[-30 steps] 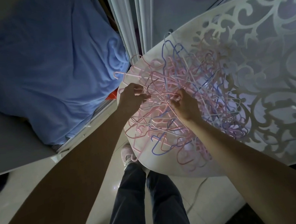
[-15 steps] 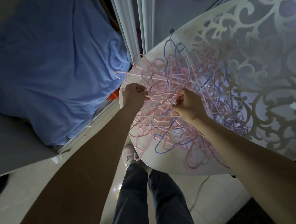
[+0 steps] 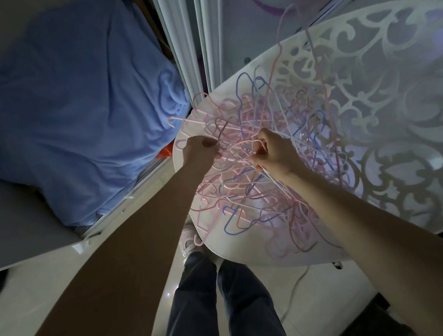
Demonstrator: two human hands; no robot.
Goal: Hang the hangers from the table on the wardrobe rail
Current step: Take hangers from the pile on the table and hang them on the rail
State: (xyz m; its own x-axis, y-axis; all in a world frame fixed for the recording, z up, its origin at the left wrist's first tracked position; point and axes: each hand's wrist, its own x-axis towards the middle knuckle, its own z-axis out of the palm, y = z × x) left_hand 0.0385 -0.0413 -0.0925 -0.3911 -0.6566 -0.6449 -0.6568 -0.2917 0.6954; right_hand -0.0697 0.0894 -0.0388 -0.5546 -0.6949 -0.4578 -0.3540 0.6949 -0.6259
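At frame centre, our left hand and right hand curled around pink hangers, tangled on white table.

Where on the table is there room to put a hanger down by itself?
The far right of the table, past the hanger pile, looks bare, though its top has cut-out holes. A thin bare strip runs along the near rim below the pile. The left part, around both hands, is crowded with tangled hangers.

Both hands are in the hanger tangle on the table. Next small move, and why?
Probably lift the right hand a little while the left hand pins the pile. Both grip wires in the tangled hangers on the white table, and a long pink hanger already sticks up, seemingly half free.
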